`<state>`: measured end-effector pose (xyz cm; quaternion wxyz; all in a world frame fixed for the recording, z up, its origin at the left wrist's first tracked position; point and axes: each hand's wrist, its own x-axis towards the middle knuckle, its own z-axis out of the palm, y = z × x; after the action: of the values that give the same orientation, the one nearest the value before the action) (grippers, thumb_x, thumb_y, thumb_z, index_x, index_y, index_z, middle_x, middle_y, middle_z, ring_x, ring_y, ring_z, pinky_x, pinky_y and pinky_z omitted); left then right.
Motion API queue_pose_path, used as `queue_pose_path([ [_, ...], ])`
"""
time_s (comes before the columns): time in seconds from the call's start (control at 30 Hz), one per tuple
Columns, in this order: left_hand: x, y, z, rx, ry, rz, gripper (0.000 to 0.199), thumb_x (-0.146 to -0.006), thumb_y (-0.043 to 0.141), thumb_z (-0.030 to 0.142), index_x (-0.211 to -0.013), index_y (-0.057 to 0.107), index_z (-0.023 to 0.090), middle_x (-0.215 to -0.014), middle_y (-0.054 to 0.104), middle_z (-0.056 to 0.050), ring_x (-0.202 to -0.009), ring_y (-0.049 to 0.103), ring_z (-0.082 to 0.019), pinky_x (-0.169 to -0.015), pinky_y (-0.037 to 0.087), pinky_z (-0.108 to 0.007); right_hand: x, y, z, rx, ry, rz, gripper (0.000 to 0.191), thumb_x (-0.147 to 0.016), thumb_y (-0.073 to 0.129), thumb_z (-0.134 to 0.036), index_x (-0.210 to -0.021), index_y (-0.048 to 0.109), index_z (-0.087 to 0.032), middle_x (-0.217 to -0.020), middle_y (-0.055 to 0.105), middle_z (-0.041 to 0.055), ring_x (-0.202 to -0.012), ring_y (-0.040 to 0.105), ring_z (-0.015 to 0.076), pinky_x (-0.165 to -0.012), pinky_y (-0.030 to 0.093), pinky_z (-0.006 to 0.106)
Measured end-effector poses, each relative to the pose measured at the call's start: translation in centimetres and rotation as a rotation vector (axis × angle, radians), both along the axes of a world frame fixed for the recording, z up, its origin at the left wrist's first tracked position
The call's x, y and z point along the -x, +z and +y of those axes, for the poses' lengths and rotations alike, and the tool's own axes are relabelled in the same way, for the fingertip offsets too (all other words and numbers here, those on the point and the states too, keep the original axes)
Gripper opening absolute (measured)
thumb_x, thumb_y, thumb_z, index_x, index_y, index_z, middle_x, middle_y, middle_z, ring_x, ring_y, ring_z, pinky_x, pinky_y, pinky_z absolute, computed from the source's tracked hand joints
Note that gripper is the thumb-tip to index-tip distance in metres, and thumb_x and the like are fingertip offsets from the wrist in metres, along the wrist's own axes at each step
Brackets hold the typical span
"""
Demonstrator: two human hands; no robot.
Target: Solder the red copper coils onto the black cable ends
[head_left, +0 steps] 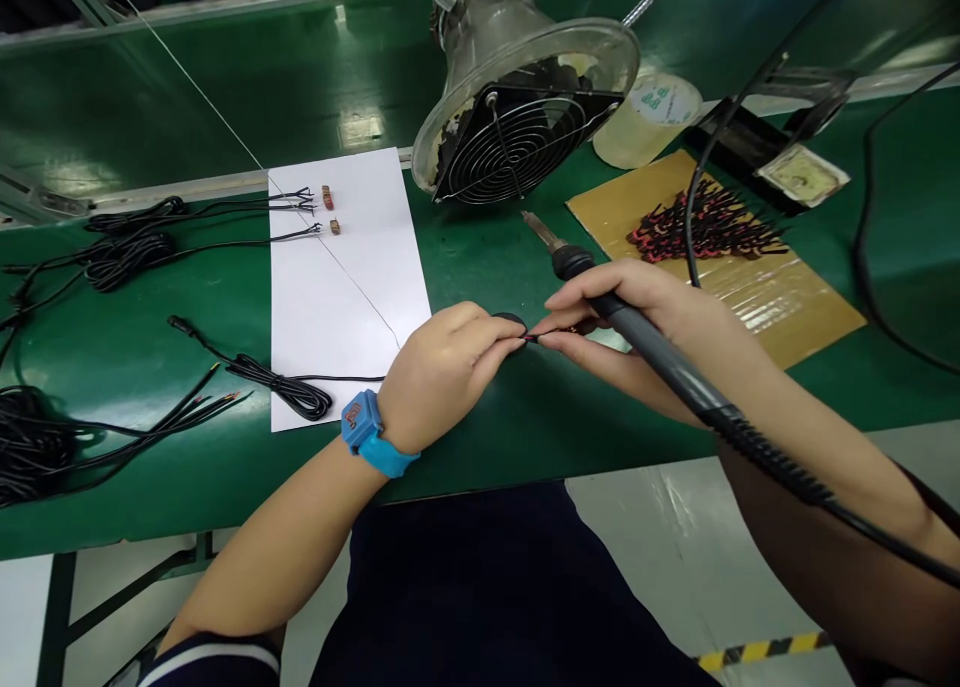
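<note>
My left hand (442, 367), with a blue wristband (371, 432), pinches the end of a black cable whose coil (289, 387) lies across the white sheet's lower edge. Touching tips with it, my right hand (607, 337) pinches a thin dark wire piece with a reddish part. A soldering iron (660, 352) also rests in my right hand, its tip pointing up and left. The exact join between cable and wire is mostly hidden by my fingertips. On the white sheet (352, 287) lie stripped cable ends and two small brown pieces (327, 198).
A fume extractor fan (517, 147) hangs above the green table (480, 257). Black-and-red wires (705, 225) are piled on a brown board (802, 317) at right, near a round container (649, 117) and a stand (750, 142). Black cable bundles (34, 442) lie at left.
</note>
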<state>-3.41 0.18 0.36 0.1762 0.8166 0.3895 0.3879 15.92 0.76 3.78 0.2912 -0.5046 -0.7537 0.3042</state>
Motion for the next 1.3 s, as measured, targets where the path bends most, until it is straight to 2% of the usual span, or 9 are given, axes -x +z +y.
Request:
queue_pose_path([
  [0.17,0.1,0.1,0.2,-0.031,-0.038,0.001,0.013,-0.086,0.056,0.018,-0.09,0.066,0.012,-0.078,0.065,-0.005,-0.072,0.06,-0.013,-0.066,0.049,-0.024,0.3,-0.2,0.1,0.143,-0.022,0.133,0.022,-0.074,0.066,-0.034,-0.088,0.051,-0.027,-0.076,0.068,-0.0013,-0.074,0.067,0.0195,-0.071,0.056,0.035],
  [0.33,0.1,-0.1,0.2,0.013,-0.038,0.021,0.013,-0.087,0.054,0.02,-0.091,0.065,0.014,-0.077,0.065,-0.005,-0.072,0.06,-0.013,-0.065,0.049,-0.024,0.6,-0.5,0.0,0.116,-0.062,0.138,0.024,-0.073,0.067,-0.034,-0.089,0.05,-0.027,-0.078,0.067,-0.0006,-0.077,0.067,0.0203,-0.075,0.055,0.037],
  [0.53,0.1,-0.3,0.2,-0.076,-0.027,0.011,0.011,-0.086,0.056,0.018,-0.09,0.065,0.014,-0.078,0.066,-0.004,-0.073,0.06,-0.012,-0.066,0.049,-0.023,0.5,-0.2,0.2,0.162,-0.025,0.061,0.025,-0.075,0.066,-0.037,-0.09,0.053,-0.021,-0.074,0.067,0.0001,-0.067,0.066,0.0165,-0.07,0.055,0.033],
  [0.77,0.0,-0.6,0.3,-0.075,-0.044,0.049,0.009,-0.085,0.058,0.017,-0.089,0.065,0.014,-0.079,0.068,-0.003,-0.074,0.061,-0.012,-0.068,0.05,-0.023,0.4,-1.3,-0.2,-0.124,0.075,-0.107,0.019,-0.081,0.058,-0.029,-0.098,0.053,-0.023,-0.086,0.066,-0.0005,-0.077,0.065,0.0135,-0.066,0.053,0.024],
  [0.87,0.1,-0.6,0.3,-0.035,-0.043,0.051,0.008,-0.085,0.058,0.016,-0.088,0.065,0.015,-0.081,0.068,-0.003,-0.075,0.062,-0.012,-0.07,0.05,-0.023,0.4,-1.6,-0.4,-0.176,0.099,-0.159,0.014,-0.082,0.056,-0.026,-0.096,0.055,-0.025,-0.089,0.065,-0.0008,-0.075,0.064,0.0127,-0.062,0.052,0.024],
  [0.93,0.1,-0.4,0.4,0.031,-0.03,0.01,0.007,-0.084,0.059,0.017,-0.088,0.065,0.015,-0.081,0.069,-0.002,-0.076,0.063,-0.012,-0.071,0.05,-0.022,0.4,-1.5,-0.4,-0.125,0.055,-0.087,0.016,-0.08,0.059,-0.029,-0.095,0.054,-0.024,-0.087,0.065,-0.0005,-0.078,0.066,0.0144,-0.067,0.054,0.026],
  [1.1,-0.3,0.0,0.2,0.203,0.009,-0.108,0.005,-0.082,0.062,0.018,-0.085,0.066,0.017,-0.081,0.069,0.0,-0.076,0.063,-0.01,-0.069,0.05,-0.02,-0.1,-1.6,-0.5,0.154,0.007,0.245,0.028,-0.075,0.064,-0.029,-0.096,0.046,-0.025,-0.093,0.067,0.0007,-0.088,0.067,0.0172,-0.08,0.057,0.032],
  [1.2,-0.2,0.3,0.3,0.255,0.011,-0.115,0.008,-0.082,0.063,0.021,-0.087,0.066,0.016,-0.082,0.069,-0.001,-0.075,0.064,-0.01,-0.068,0.05,-0.019,-0.4,-2.0,-0.5,0.157,-0.017,0.301,0.029,-0.074,0.065,-0.027,-0.095,0.045,-0.026,-0.093,0.067,0.0007,-0.09,0.066,0.0177,-0.079,0.058,0.031],
  [1.3,2.2,1.3,1.0,0.282,0.107,-0.1,0.018,-0.087,0.054,0.024,-0.099,0.064,0.016,-0.097,0.069,-0.004,-0.09,0.064,-0.013,-0.081,0.051,-0.023,-0.7,-2.6,-0.4,0.138,-0.025,0.323,0.029,-0.074,0.066,-0.029,-0.094,0.045,-0.026,-0.091,0.067,0.0006,-0.087,0.067,0.0178,-0.076,0.059,0.031],
])
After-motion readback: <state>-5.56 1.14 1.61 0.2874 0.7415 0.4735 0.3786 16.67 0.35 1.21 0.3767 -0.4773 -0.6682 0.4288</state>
